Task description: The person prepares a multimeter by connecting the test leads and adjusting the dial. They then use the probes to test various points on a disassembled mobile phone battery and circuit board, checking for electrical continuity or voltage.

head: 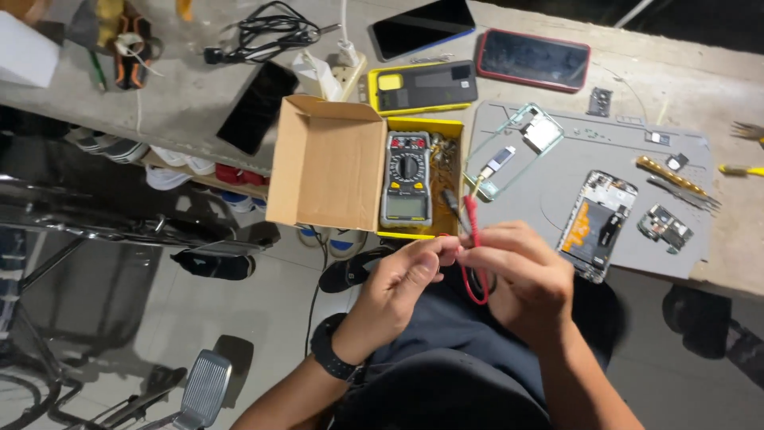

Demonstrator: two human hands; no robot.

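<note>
My left hand (394, 291) and my right hand (521, 279) meet in front of my lap, both pinching a coiled red test lead (471, 239) with a black lead beside it. The red probe rises from my fingers toward an open yellow box (446, 127). In that box lies a grey digital multimeter (406, 179) with a round dial. The box's cardboard lid (326, 163) stands open to the left. A black watch sits on my left wrist.
A grey work mat (573, 143) holds an opened phone (598, 223), a clear phone case (517, 147), a small circuit board (664, 227) and tweezers. Three phones, a yellow phone case, a power strip and cables lie further back. Shoes and a chair stand below left.
</note>
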